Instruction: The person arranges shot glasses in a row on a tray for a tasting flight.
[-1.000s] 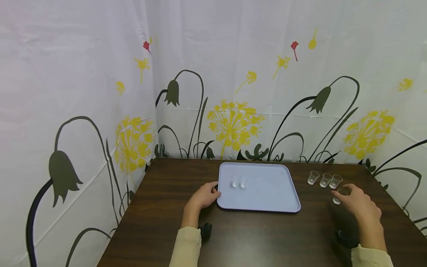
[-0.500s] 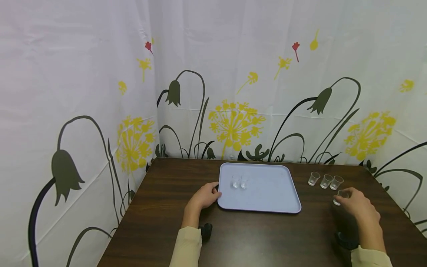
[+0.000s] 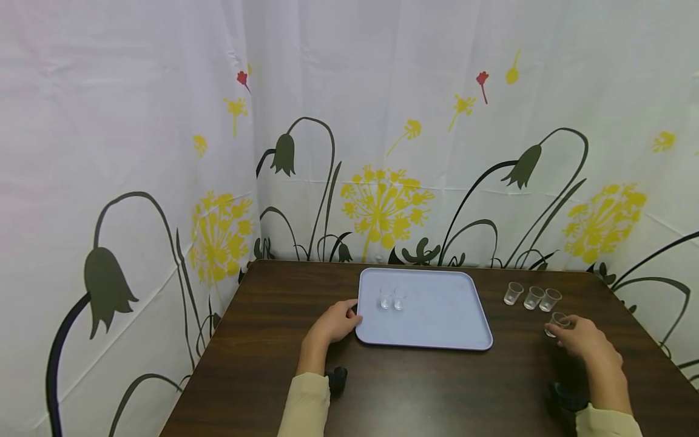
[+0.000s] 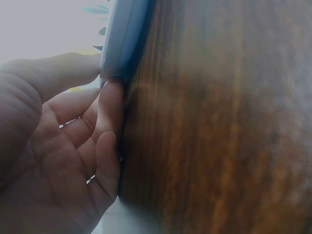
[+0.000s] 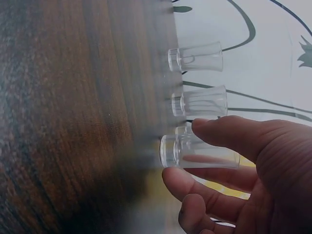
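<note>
My left hand (image 3: 331, 321) holds the left edge of a pale lavender tray (image 3: 437, 318), the thumb at its rim and the fingertips low by its underside, as the left wrist view shows. Two clear shot glasses (image 3: 386, 301) stand side by side on the tray's left half. At the right, my right hand (image 3: 591, 345) has its thumb and fingers around another shot glass (image 5: 169, 151), which is upright with its base at the tabletop.
Behind the right hand, three more shot glasses (image 3: 513, 294) stand on the dark wooden table (image 3: 426, 388), two of them close together. A white curtain (image 3: 349, 91) with printed flowers hangs behind the table's back edge.
The right hand's fingers have shifted slightly around the shot glass, and more of the glass shows. The left hand and the tray stay put.
</note>
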Action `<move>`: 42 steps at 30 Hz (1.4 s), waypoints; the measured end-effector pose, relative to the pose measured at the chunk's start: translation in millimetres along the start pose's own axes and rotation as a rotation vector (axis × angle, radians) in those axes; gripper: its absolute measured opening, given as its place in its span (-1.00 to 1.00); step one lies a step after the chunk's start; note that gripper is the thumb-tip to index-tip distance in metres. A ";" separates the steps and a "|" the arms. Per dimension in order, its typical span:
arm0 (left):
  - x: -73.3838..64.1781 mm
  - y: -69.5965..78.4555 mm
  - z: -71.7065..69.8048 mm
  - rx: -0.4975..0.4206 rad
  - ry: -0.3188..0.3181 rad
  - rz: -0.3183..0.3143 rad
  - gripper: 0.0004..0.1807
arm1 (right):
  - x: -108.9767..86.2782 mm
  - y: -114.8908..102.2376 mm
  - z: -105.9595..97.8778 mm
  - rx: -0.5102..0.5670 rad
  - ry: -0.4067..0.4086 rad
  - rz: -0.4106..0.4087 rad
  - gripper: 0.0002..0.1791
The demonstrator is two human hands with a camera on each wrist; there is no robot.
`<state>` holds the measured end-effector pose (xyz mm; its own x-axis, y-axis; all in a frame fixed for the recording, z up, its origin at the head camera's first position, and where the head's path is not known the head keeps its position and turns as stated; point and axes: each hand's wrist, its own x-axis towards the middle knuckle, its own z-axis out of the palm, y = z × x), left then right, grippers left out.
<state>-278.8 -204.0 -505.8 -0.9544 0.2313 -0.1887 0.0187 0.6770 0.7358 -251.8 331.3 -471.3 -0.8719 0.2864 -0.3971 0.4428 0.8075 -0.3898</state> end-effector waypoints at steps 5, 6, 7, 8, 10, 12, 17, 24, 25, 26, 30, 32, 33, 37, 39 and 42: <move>-1.2 0.2 -0.2 0.001 0.004 0.002 -0.38 | -1.5 0.5 -0.4 -0.005 -0.013 -0.024 0.00; -1.4 0.5 -0.4 0.000 0.004 0.002 -0.38 | -1.7 0.6 -0.5 -0.004 -0.014 -0.028 0.01; -1.6 0.8 -0.6 0.000 0.004 0.000 -0.38 | -2.1 0.6 -0.5 -0.004 -0.008 -0.028 0.01; -1.8 1.1 -0.8 0.000 0.005 0.000 -0.38 | -2.4 0.3 -0.5 -0.001 0.000 -0.025 0.01; -2.2 1.6 -1.2 0.002 0.006 0.002 -0.39 | -2.9 -0.3 -0.3 0.003 0.028 -0.012 0.01; -2.2 1.8 -1.3 0.005 0.006 0.001 -0.39 | -3.2 -1.3 0.1 0.007 0.059 0.007 0.02; -2.8 1.0 -3.6 -0.005 0.004 0.005 -0.38 | -3.8 -5.8 0.5 0.007 0.102 0.027 0.03; 4.3 -9.1 -1.3 -0.010 -0.003 0.033 -0.38 | -7.0 -13.4 0.0 0.013 0.131 -0.016 -0.15; 8.9 -15.2 2.4 0.009 0.001 0.049 -0.38 | -8.2 -14.7 -0.4 0.012 0.140 -0.021 -0.16; 9.3 -15.1 2.9 0.012 0.000 0.051 -0.38 | -9.5 -16.1 -0.9 0.010 0.149 -0.027 -0.17; 4.6 -6.1 1.5 0.000 -0.003 0.028 -0.39 | -13.4 -22.6 -1.9 -0.009 0.181 -0.046 -0.08; 0.2 1.3 -1.0 -0.008 -0.004 0.015 -0.39 | -14.5 -26.6 -0.7 -0.018 0.190 -0.062 -0.05; -0.2 2.2 -1.0 -0.004 -0.002 0.017 -0.40 | -14.8 -28.9 0.4 -0.026 0.196 -0.073 -0.03; -0.5 3.7 -1.0 0.007 0.002 0.021 -0.42 | -15.0 -39.2 7.3 -0.046 0.229 -0.150 -0.06; -0.6 3.6 -1.1 0.009 0.002 0.016 -0.43 | -14.6 -44.5 10.9 -0.060 0.241 -0.182 -0.09; -0.9 2.1 -1.0 0.012 0.001 0.010 -0.43 | -14.5 -51.4 15.5 -0.080 0.242 -0.210 -0.16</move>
<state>-278.2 -203.5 -503.5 -0.9544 0.2377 -0.1805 0.0320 0.6828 0.7299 -258.6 277.7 -458.4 -0.9710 0.2162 -0.1023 0.2389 0.8969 -0.3720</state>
